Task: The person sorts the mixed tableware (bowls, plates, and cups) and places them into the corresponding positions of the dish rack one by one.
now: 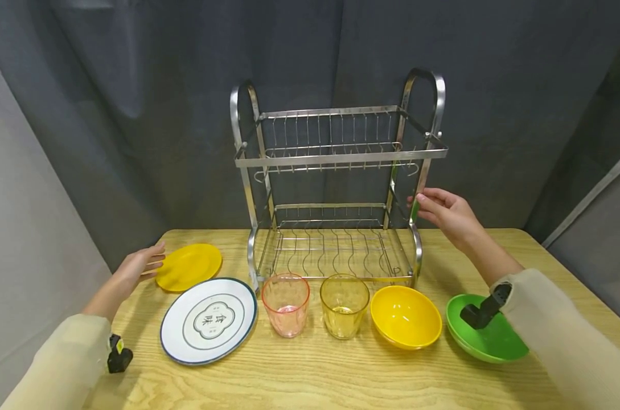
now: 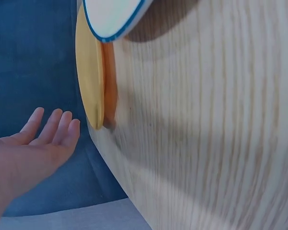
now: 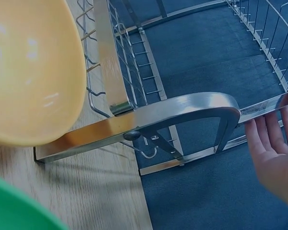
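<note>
A two-tier metal dish rack [image 1: 341, 159] stands upright at the back of the table. My right hand [image 1: 450, 219] is at its right front post, and in the right wrist view the thumb and fingers [image 3: 264, 132] pinch that post from both sides. Over on the left, my left hand [image 1: 135, 269] holds nothing, its fingers extended beside the yellow plate [image 1: 189, 266]. The left wrist view shows these fingers [image 2: 50, 127] spread a little, apart from the plate's edge. A white plate with a dark blue rim [image 1: 179, 319] lies in front of the yellow one.
In front of the rack stand a pink tumbler [image 1: 286, 307], a yellow tumbler [image 1: 344, 310] and a yellow bowl [image 1: 406, 319]. A green bowl [image 1: 489, 341] sits further right, partly under my right forearm. Dark curtains [image 1: 187, 114] hang behind the wooden table [image 1: 310, 376].
</note>
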{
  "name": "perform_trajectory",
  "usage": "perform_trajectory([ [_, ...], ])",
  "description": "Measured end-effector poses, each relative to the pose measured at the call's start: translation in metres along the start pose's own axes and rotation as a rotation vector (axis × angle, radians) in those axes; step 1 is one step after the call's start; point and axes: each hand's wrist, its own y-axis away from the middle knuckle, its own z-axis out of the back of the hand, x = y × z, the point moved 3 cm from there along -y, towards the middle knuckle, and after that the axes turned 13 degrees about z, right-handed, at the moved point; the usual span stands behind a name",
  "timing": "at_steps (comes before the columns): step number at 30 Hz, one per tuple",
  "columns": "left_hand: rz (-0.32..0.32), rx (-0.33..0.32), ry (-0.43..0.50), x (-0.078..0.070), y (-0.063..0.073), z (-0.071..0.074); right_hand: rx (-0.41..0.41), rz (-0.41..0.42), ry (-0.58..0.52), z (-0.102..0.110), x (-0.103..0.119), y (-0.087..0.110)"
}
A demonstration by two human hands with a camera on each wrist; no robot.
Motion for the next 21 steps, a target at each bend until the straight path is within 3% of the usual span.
perform_trajectory([
  [12,0.09,-0.03,0.048,0.018,-0.012,0.011,-0.003,-0.007,-0.102,-0.001,-0.006,-0.004],
  [19,0.119,-0.074,0.076,0.051,-0.061,0.028,-0.018,0.018,-0.105,0.0,-0.009,-0.003],
  [21,0.132,-0.068,0.09,0.055,-0.067,0.029,-0.023,0.017,-0.077,-0.001,-0.009,-0.003],
])
